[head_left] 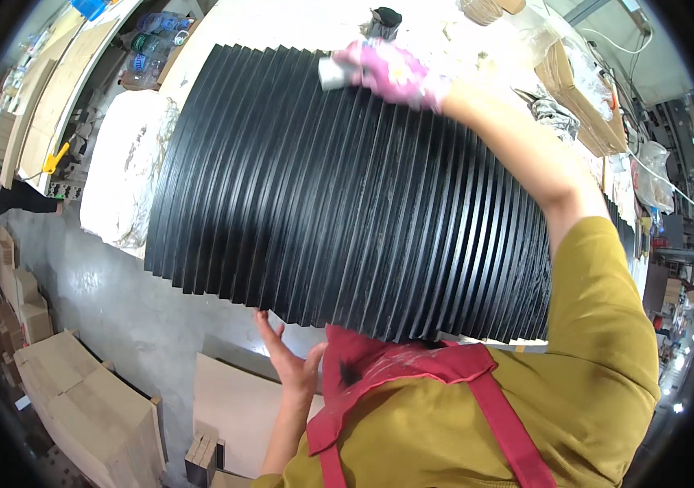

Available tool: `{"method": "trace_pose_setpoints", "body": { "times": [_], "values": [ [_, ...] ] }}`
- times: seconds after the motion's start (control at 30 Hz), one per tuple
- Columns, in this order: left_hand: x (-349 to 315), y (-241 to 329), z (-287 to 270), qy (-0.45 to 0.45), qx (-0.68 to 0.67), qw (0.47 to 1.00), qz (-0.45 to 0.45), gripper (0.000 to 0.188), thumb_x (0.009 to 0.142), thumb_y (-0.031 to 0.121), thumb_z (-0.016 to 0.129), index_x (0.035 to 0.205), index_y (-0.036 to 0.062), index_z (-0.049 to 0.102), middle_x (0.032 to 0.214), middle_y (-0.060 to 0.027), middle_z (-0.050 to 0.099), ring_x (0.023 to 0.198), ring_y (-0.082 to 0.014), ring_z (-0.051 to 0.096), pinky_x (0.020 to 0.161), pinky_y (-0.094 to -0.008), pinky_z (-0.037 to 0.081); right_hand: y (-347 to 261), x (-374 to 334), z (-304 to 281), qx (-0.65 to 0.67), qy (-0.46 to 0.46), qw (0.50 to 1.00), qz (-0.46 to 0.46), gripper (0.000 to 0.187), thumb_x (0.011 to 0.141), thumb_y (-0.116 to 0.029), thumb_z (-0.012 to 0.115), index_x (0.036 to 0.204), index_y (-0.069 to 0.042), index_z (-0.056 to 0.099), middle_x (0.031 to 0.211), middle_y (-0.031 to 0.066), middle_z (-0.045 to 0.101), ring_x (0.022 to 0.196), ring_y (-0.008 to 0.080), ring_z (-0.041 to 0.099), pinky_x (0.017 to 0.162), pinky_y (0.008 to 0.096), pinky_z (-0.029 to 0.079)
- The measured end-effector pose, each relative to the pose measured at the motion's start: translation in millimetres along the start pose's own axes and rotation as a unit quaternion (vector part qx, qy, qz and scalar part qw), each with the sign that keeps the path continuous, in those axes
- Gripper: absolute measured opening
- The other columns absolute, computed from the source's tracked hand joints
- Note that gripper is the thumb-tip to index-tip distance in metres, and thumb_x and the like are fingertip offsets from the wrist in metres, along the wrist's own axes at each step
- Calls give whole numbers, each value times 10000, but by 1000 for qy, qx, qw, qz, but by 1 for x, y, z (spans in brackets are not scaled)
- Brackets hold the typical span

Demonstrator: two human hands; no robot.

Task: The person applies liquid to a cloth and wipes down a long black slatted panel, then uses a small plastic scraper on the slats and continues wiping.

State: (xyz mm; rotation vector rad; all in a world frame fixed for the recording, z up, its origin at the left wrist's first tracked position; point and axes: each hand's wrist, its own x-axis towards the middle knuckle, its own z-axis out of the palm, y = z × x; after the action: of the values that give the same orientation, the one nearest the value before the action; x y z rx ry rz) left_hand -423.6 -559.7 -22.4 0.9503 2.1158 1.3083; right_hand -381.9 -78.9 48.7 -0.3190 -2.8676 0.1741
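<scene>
A long row of narrow black strips (347, 195) lies side by side across the table in front of me. My right hand (392, 75), in a pink patterned glove, is at their far edge. It grips a small whitish block (333, 74) that rests on or just over the strip ends; motion blurs it, so I cannot tell what kind it is. At the near edge, my bare left hand (290, 354) has its fingers apart. Its fingertips are at the strips' near ends, and I cannot tell whether they touch. Nothing shows in that palm.
A white wrapped bundle (127, 167) sits left of the strips. Beyond them stands a dark cup-like container (384, 23). Plastic bottles (152, 53) fill a box at the upper left. Stacked brown boards (91, 407) stand on the floor, lower left. Another person (17, 195) is at far left.
</scene>
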Motion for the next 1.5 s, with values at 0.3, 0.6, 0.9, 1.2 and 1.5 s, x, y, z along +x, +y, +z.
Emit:
{"method": "trace_pose_setpoints", "body": {
  "times": [0.3, 0.6, 0.9, 1.2, 1.5],
  "values": [
    [-4, 9, 29, 35, 46, 998, 9, 1099, 714, 380, 802, 1481, 13, 107, 1533, -265, 73, 1364, -386, 273, 968, -437, 388, -16, -1, -13, 60, 59, 995, -45, 328, 920, -122, 506, 1239, -53, 524, 921, 77, 657, 715, 176, 669, 620, 260, 573],
    [-12, 1, 32, 70, 47, 996, -43, 1142, 704, 469, 777, 1483, -3, 89, 1539, -213, 136, 1393, -358, 223, 1043, -448, 317, -152, -71, -33, 181, -136, 941, -253, 364, 835, -174, 625, 1184, -90, 563, 1059, 67, 617, 974, 194, 617, 859, 354, 495],
    [-4, 6, 39, 90, 70, 993, -11, 1017, 733, 295, 769, 1453, -55, 142, 1496, -289, 171, 1379, -422, 211, 1108, -472, 219, -145, -35, -5, -17, 49, 987, -155, 232, 756, -105, 606, 970, -22, 574, 752, 84, 589, 709, 212, 625, 554, 325, 512],
    [4, 4, 53, 130, 77, 988, 19, 992, 751, 217, 724, 1481, -6, 89, 1527, -234, 147, 1398, -387, 193, 1065, -454, 317, -196, -21, -1, 156, -9, 973, -169, 492, 787, -178, 638, 1230, -20, 494, 973, 118, 592, 900, 294, 607, 790, 397, 470],
    [11, 7, 59, 154, 93, 983, 48, 1042, 721, 314, 765, 1461, -37, 122, 1496, -269, 195, 1358, -459, 222, 1121, -496, 188, -223, -32, -4, 175, -33, 959, -220, 426, 791, -218, 638, 1180, -67, 553, 1019, 103, 597, 921, 292, 605, 793, 393, 461]
  ]
}}
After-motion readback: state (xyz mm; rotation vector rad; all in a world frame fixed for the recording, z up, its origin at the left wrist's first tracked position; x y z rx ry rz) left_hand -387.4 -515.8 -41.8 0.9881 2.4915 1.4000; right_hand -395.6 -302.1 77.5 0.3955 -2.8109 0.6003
